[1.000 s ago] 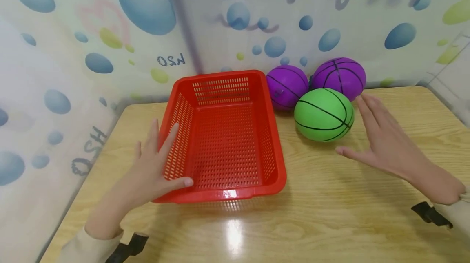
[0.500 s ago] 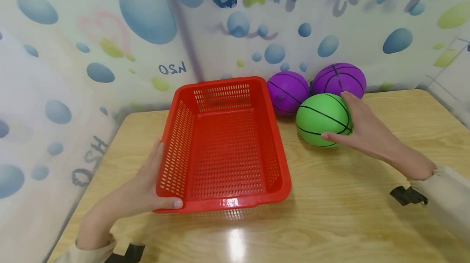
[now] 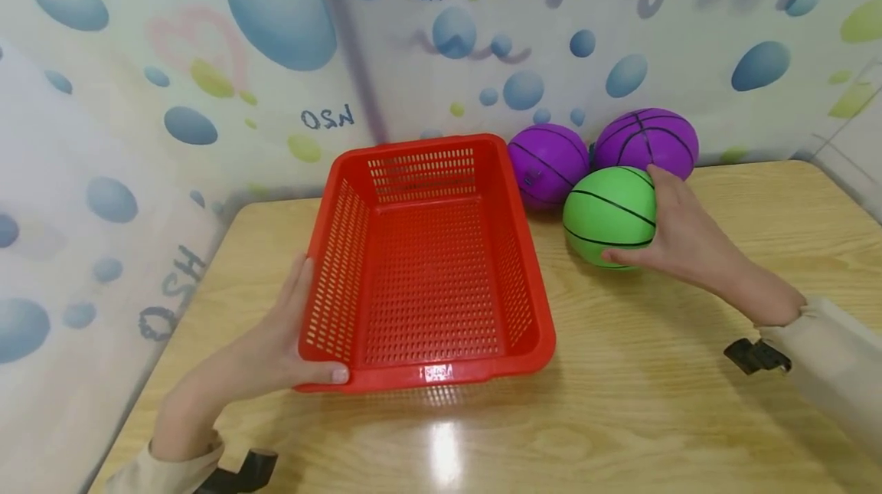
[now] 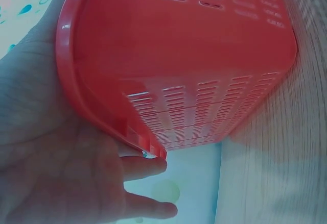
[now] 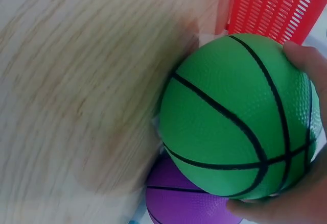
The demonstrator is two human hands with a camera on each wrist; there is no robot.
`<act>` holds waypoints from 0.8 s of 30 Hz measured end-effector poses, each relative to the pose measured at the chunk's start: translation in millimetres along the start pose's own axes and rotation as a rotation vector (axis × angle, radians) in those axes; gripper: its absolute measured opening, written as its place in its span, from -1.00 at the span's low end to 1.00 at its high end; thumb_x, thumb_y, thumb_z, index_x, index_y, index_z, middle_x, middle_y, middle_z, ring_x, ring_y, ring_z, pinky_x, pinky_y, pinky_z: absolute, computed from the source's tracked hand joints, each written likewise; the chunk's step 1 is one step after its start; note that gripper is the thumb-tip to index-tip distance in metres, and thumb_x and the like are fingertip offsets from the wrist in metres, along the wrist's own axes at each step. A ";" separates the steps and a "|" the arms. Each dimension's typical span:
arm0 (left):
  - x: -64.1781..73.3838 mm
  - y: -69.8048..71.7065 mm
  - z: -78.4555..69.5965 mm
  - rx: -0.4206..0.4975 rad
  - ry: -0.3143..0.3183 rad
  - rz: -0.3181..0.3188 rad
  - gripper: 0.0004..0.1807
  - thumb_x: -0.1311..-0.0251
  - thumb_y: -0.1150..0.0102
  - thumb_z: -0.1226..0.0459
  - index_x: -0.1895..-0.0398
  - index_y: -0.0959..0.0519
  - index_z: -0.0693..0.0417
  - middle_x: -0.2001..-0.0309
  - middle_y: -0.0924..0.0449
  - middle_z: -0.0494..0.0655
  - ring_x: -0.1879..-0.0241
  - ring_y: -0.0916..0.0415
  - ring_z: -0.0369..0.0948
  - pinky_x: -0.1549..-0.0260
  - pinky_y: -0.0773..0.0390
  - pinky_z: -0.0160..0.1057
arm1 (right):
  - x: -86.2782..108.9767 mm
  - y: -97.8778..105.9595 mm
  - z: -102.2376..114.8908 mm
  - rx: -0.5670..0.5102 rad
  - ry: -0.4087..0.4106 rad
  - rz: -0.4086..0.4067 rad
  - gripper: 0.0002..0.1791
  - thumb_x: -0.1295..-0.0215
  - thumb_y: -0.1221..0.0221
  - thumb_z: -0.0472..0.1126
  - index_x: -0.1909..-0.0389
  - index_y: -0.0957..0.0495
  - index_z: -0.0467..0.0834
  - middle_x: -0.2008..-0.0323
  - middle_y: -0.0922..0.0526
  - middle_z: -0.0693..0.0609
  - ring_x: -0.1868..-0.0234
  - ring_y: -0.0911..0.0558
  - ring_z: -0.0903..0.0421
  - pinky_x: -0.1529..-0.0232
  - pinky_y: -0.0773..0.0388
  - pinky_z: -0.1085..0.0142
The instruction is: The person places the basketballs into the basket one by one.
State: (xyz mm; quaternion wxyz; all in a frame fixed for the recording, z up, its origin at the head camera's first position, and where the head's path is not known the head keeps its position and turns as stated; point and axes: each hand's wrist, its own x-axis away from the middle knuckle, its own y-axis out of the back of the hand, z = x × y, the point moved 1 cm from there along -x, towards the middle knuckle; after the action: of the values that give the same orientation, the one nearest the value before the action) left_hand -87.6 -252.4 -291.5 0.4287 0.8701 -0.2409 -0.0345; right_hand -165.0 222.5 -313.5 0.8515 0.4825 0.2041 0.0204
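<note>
An empty red plastic basket with slotted walls sits on the table. My left hand rests against its near left corner, thumb on the front rim and fingers along the left side. In the left wrist view the palm lies against the rim and two fingers extend straight. To the right of the basket, my right hand holds a green ball with black lines, thumb at the front and fingers round its far right side. The right wrist view shows thumb and fingertips on opposite sides of the ball.
Two purple balls with black lines, one beside the basket and the other farther right, stand behind the green one near the wall. A patterned wall borders the wooden table at the back and left.
The left hand has come down from above the basket onto its near left corner. The right hand has moved left onto the green ball and taken hold of it.
</note>
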 end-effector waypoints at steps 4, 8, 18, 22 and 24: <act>-0.1 1.0 0.0 0.000 -0.003 0.003 0.41 0.11 -0.42 -0.03 -0.40 0.61 -0.02 -0.39 0.76 -0.03 -0.37 0.46 0.14 -0.13 -0.11 0.28 | -0.7 1.6 2.6 -0.017 -0.009 -0.016 0.23 0.37 -0.54 -0.02 -0.27 -0.04 -0.47 -0.04 -0.30 -0.40 0.02 -0.32 -0.31 0.14 -0.35 -0.20; 0.1 1.0 -0.4 0.004 0.002 0.007 0.41 0.12 -0.42 -0.03 -0.40 0.61 -0.02 -0.39 0.77 -0.05 -0.37 0.46 0.14 -0.13 -0.12 0.27 | 2.3 13.3 10.9 -0.032 -0.016 -0.023 0.13 0.38 -0.55 -0.01 -0.20 -0.15 -0.40 0.03 -0.38 -0.30 0.09 -0.39 -0.24 0.22 -0.39 -0.12; -0.3 0.6 -0.1 0.015 0.013 0.005 0.40 0.11 -0.43 0.00 -0.41 0.59 -0.06 -0.39 0.77 -0.09 -0.37 0.40 0.15 -0.12 -0.15 0.25 | 5.1 52.9 48.4 -0.032 -0.051 -0.061 0.23 0.40 -0.56 -0.01 -0.36 -0.09 -0.21 -0.06 -0.34 -0.28 0.08 -0.40 -0.29 0.23 -0.35 -0.25; -0.3 0.9 -0.7 0.015 0.021 0.009 0.40 0.11 -0.42 0.00 -0.41 0.60 -0.06 -0.39 0.77 -0.08 -0.36 0.37 0.16 -0.12 -0.18 0.24 | 1.5 58.4 61.0 -0.031 -0.010 -0.087 0.22 0.43 -0.57 -0.02 -0.35 -0.12 -0.16 -0.08 -0.38 -0.22 0.06 -0.41 -0.26 0.23 -0.33 -0.22; -0.2 1.0 -0.7 0.014 0.021 0.010 0.40 0.11 -0.42 0.00 -0.41 0.60 -0.06 -0.39 0.77 -0.08 -0.36 0.37 0.16 -0.12 -0.18 0.23 | 0.2 59.5 66.5 -0.027 0.009 -0.100 0.23 0.44 -0.57 -0.02 -0.36 -0.12 -0.13 -0.09 -0.38 -0.21 0.05 -0.41 -0.24 0.22 -0.32 -0.20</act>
State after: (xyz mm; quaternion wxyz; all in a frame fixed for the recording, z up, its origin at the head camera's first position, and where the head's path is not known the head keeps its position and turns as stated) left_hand -88.0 -252.3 -290.3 0.4253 0.8722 -0.2408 -0.0215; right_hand -130.7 200.2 -234.2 0.8568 0.4603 0.2316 -0.0170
